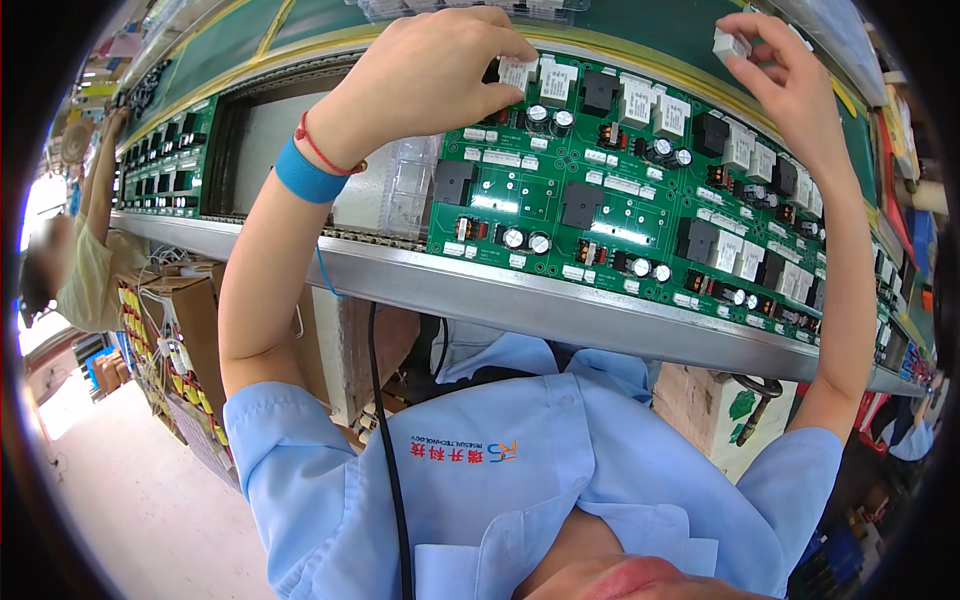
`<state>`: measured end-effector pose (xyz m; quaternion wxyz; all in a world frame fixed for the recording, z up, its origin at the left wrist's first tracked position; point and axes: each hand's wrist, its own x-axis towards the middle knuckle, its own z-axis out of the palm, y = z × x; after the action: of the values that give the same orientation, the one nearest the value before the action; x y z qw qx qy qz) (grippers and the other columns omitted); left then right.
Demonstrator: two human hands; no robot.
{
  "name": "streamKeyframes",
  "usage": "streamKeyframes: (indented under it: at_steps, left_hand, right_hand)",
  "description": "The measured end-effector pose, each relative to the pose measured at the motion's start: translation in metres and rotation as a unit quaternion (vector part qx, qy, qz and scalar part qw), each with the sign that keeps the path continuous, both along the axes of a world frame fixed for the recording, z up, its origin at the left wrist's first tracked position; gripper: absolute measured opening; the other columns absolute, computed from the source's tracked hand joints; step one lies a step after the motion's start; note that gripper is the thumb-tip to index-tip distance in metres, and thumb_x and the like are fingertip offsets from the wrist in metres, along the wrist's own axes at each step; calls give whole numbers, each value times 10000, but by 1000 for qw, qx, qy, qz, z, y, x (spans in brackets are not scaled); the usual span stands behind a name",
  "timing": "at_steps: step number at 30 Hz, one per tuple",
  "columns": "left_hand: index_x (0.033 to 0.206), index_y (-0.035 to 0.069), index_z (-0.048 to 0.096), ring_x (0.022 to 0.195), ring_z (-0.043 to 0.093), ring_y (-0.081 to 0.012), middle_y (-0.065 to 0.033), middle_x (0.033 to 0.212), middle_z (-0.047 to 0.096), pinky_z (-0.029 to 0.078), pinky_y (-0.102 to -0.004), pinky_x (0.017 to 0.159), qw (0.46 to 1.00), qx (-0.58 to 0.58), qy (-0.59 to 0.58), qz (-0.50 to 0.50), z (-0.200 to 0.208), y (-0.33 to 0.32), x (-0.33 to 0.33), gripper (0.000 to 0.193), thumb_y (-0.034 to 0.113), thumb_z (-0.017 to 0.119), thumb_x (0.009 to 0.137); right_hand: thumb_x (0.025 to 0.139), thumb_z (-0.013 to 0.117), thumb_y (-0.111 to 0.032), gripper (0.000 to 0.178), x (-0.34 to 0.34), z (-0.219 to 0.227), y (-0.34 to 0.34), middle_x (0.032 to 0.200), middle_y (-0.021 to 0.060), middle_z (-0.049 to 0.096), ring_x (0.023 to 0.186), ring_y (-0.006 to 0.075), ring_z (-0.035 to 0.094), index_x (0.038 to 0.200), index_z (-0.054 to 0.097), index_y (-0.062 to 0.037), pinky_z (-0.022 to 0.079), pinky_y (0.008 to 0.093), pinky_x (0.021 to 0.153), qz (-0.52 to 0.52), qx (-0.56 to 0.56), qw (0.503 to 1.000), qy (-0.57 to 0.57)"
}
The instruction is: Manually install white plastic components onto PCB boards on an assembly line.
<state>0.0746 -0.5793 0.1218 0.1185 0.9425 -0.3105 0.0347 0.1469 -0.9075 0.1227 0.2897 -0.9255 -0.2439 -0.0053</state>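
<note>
My left hand (435, 75), with a blue wrist strap (308, 172) above it, grips a white block-shaped relay (517, 74) between thumb and fingers at the far left corner of a green circuit board (500, 180). A second white relay (556, 82) stands right beside it. Above the far rail my right hand (785, 85) pinches a loose white relay (731, 46), clear of the boards. The board also carries black relays (583, 206), round capacitors (513, 238) and white connectors. On its near half, two spots beside the black relays show bare pads.
More populated boards (745, 255) run to the right along the metal rail (600, 315). Left of my board lies an open stretch of conveyor (270, 150), then another board (165, 165). A clear plastic tray (470, 8) sits beyond. Another person (90, 260) works at far left.
</note>
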Motion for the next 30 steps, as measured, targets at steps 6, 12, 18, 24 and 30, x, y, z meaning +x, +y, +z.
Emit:
streamKeyframes:
  at_steps: [6,12,18,24,30]
  left_hand:
    - [1052,5,712,928,662,-311,-146,1056,664,535,-391,814,986,37,148,62,23,-14,0,299,188,686,817]
    - [1068,-1,705,939,658,-307,-159,1065,666,537,-390,808,987,66,135,53,20,-14,4,312,190,688,822]
    - [1077,1,707,946,657,-316,-165,1061,670,529,-393,827,988,41,146,19,19,-11,8,332,223,704,831]
    - [1205,-9,571,961,631,-188,-84,1075,613,494,-327,802,887,-334,309,83,27,4,-10,383,103,686,857]
    - [1255,-25,496,927,614,-119,-89,1161,544,506,-218,788,817,-433,365,103,21,-5,-36,402,51,679,905]
  right_hand:
    - [873,629,-42,291,-63,17,20,1141,34,573,938,135,599,1164,623,-51,497,257,822,93,77,993,2]
    - [818,682,-11,303,-105,21,30,1130,87,590,950,173,615,1119,647,-29,517,277,789,149,69,985,51]
    - [721,707,41,344,-117,16,38,995,116,642,884,294,649,1049,663,-51,523,333,727,177,58,982,-7]
    - [680,713,19,395,-132,9,52,959,101,650,833,294,640,1059,633,-58,525,368,688,198,-19,976,-87]
    - [676,739,-26,380,-130,-1,58,881,80,631,814,277,629,1032,612,-62,508,380,661,200,-82,972,-94]
